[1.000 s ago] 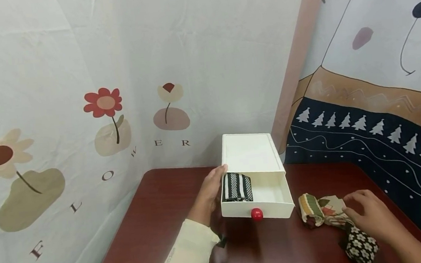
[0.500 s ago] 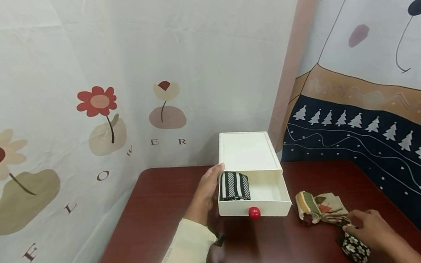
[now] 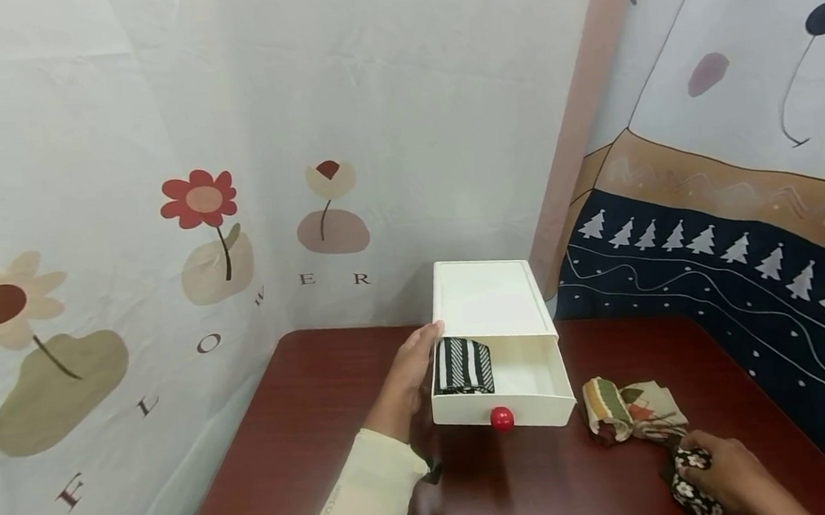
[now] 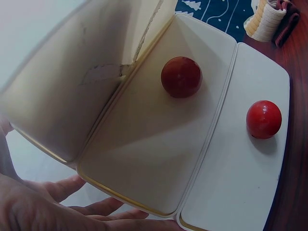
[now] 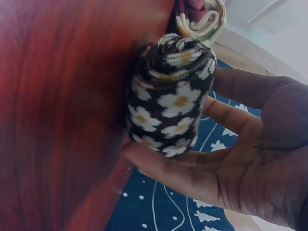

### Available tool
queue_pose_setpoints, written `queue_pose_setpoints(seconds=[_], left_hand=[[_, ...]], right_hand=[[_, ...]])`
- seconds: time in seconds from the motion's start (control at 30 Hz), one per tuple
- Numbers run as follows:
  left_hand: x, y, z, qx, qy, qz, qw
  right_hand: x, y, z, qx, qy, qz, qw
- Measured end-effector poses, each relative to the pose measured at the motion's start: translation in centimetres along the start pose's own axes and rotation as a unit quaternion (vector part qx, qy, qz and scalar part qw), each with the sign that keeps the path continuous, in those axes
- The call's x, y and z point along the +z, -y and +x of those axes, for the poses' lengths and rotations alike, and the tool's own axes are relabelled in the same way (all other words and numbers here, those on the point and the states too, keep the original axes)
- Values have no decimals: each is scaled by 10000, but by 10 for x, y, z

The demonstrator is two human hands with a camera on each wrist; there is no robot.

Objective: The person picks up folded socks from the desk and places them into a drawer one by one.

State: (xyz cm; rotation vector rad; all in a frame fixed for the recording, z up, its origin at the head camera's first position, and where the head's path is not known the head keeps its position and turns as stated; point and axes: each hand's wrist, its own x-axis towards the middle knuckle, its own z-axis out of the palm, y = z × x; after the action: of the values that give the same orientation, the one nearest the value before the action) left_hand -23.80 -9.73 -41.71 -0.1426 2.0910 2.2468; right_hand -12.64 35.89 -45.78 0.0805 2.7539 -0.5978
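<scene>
A white drawer unit [image 3: 493,295] stands on the table, its top drawer pulled out by a red knob [image 3: 502,419]. Inside that drawer, at the left, sits a black-and-white striped rolled sock [image 3: 464,365]. My left hand [image 3: 409,366] rests against the unit's left side; in the left wrist view its fingers [image 4: 98,207] lie fairly straight there, near two shut drawers with red knobs. My right hand [image 3: 729,471] holds a black rolled sock [image 5: 168,106] with white flowers between thumb and fingers, low over the table. Part of this sock is hidden by the hand in the head view.
Just beyond the right hand lie a striped green-and-yellow rolled sock [image 3: 607,410] and a cream patterned one [image 3: 653,411]. The dark red table [image 3: 310,430] ends at a flower-printed curtain [image 3: 386,129] behind and a navy tree-printed cloth [image 3: 740,294] on the right.
My right hand has moved down and toward me from beside the cream sock, and its fingers have closed round the flowered sock. The left hand stays against the drawer unit.
</scene>
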Motion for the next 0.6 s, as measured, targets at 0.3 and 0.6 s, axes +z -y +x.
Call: queue_pose_setpoints(seconds=[0.3, 0.6], left_hand=[[3, -1, -1, -2, 46, -4, 10000], [0, -1, -3, 57, 24, 40, 10000]], right_hand=[[15, -5, 3, -241, -393, -3, 9989], [19, 0, -2, -92, -578, 155, 9982]])
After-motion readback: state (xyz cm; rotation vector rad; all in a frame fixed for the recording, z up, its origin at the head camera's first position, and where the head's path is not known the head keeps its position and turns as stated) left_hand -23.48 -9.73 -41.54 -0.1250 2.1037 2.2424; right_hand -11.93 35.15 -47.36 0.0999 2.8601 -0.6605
